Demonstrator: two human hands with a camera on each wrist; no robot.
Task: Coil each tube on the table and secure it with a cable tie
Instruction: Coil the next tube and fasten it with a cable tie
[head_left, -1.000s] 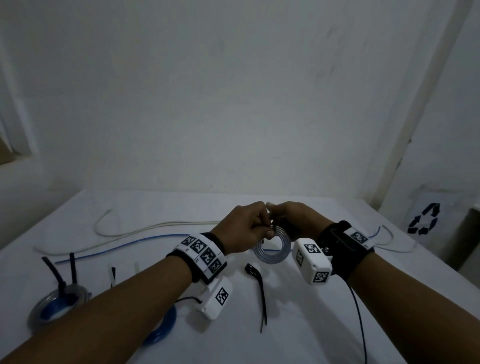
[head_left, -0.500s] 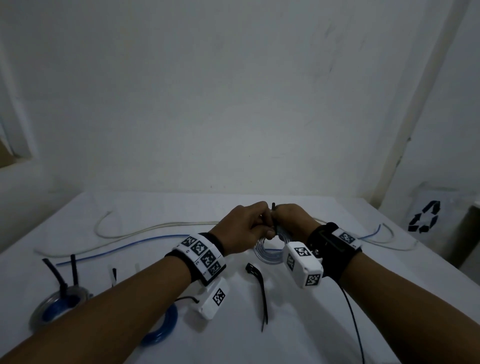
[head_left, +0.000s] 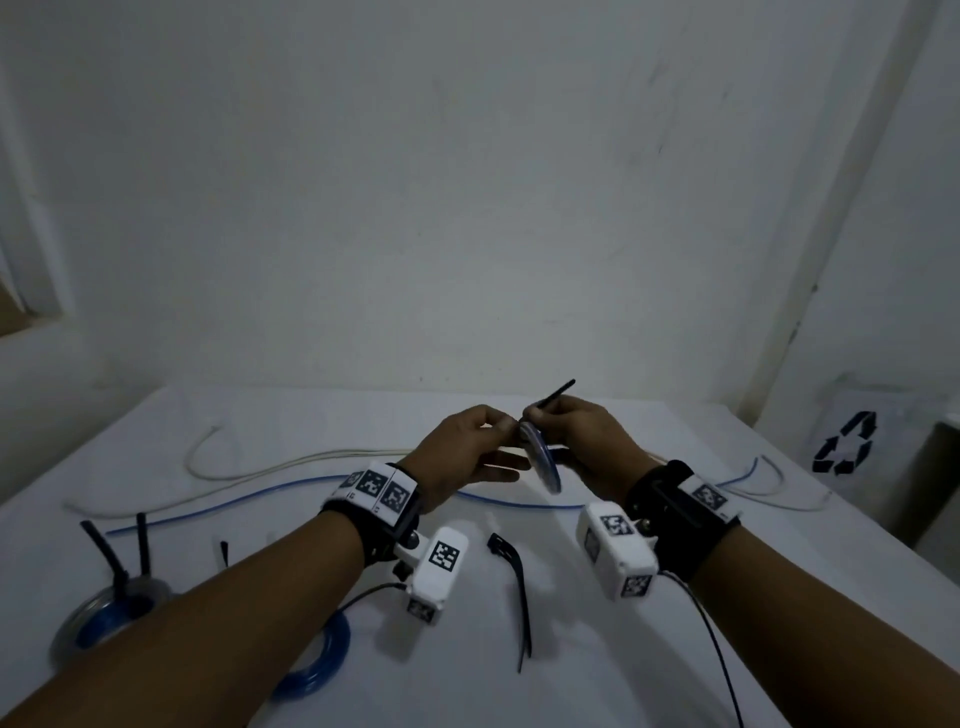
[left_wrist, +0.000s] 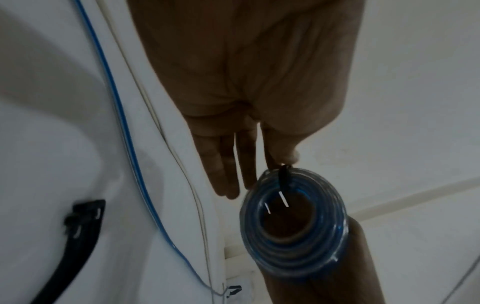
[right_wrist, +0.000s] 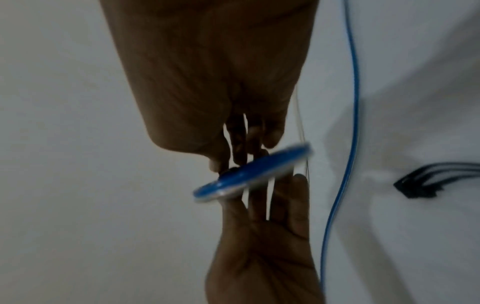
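A small coil of blue and clear tube hangs edge-on between my two hands above the middle of the table. A black cable tie is looped round its top. My left hand pinches the coil at the tie with thumb and forefinger; its other fingers are straight. My right hand pinches the tie's tail, which sticks up and to the right. In the right wrist view the coil lies between both hands' fingertips.
A loose blue tube and a white tube run across the table's far half. A spare black tie lies near the front centre. A tied coil sits front left, and a blue coil lies under my left forearm.
The coil has turned from facing me to edge-on. My right hand has drawn the tie's tail up and to the right, and both hands sit slightly higher.
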